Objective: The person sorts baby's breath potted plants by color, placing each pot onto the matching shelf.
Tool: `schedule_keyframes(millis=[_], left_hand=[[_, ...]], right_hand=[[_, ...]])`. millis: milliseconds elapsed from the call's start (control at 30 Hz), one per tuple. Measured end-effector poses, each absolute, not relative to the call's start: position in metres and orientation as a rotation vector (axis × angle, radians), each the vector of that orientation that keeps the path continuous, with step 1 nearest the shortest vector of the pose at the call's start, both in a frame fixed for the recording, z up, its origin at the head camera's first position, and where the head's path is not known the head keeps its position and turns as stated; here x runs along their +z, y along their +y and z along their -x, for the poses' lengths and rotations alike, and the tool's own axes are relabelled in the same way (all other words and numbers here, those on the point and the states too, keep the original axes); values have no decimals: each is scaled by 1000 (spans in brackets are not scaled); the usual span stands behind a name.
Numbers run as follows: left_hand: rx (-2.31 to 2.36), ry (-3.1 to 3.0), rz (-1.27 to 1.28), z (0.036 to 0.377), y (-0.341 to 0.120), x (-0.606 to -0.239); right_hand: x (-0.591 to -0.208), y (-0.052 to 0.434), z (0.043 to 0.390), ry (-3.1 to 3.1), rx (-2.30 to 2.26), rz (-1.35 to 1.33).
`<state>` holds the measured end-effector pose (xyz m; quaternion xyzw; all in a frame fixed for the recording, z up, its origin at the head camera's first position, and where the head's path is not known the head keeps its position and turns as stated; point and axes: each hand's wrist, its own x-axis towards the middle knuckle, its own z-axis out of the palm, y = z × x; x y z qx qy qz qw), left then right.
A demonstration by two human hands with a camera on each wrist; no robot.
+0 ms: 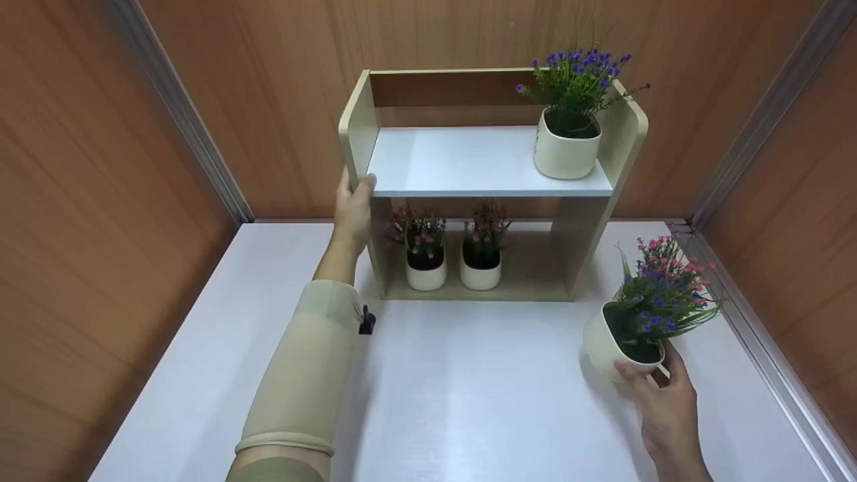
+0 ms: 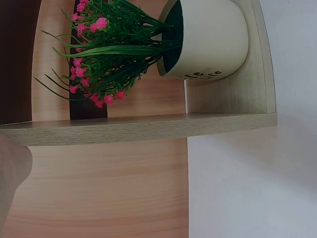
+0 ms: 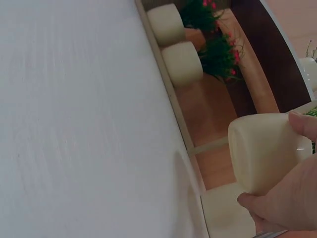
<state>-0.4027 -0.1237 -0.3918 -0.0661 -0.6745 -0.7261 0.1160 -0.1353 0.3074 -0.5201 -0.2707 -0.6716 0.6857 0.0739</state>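
My left hand (image 1: 353,214) grips the left side panel of a small two-tier wooden shelf (image 1: 492,193), at the height of the upper board. In the left wrist view, part of that hand (image 2: 12,168) shows beside the panel. On the right of the table, my right hand (image 1: 666,408) holds a white flowerpot (image 3: 265,151) with purple flowers, tilted, thumb and fingers on its sides. Behind it, a pot with pink flowers (image 1: 683,271) is mostly hidden in the head view; its white body (image 3: 228,213) shows in the right wrist view.
A purple-flowered pot (image 1: 568,150) stands at the right end of the upper board. Two smaller-looking pots with pink flowers, one left (image 1: 426,271) and one right (image 1: 481,271), sit on the lower tier. Wooden walls (image 1: 100,167) enclose the white table (image 1: 469,395).
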Motion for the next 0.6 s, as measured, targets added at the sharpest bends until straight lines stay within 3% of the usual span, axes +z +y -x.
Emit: schedule_keyframes(millis=[600], left_hand=[[-2160,-1972,201,403,-125,-392]], right_hand=[[-487,267,146,-2106,1940,526]])
